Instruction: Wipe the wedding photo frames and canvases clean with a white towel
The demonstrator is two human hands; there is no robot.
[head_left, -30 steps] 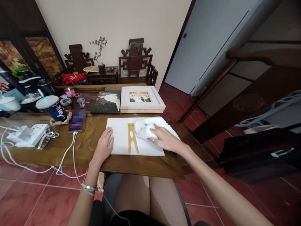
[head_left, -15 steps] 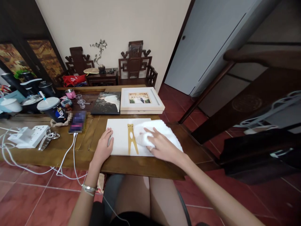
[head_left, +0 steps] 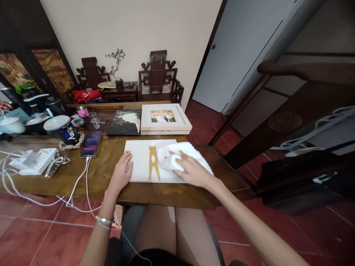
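Observation:
A flat white panel [head_left: 138,166] lies on the wooden table in front of me, with a gold cat-shaped piece [head_left: 152,171] with two long legs on its middle. My left hand [head_left: 123,166] rests at the panel's left edge, fingers stretched out over the edge and holding nothing. On the panel's right side, my right hand [head_left: 191,168] grips a bunched white cloth [head_left: 198,153]. The cloth spreads over the panel's right part and hides it. Part of the cloth is pressed under my fingers, right beside the gold piece.
Behind the panel lie a framed photo [head_left: 166,129] and a dark picture panel [head_left: 116,123]. To the left are a phone [head_left: 91,142] with cables, a power strip [head_left: 41,162] and a lidded cup [head_left: 62,129]. A wooden chair [head_left: 277,107] stands on the right.
The view has shifted slightly. My right hand still presses the cloth in nearly the same spot, and my left hand stays at the panel's edge.

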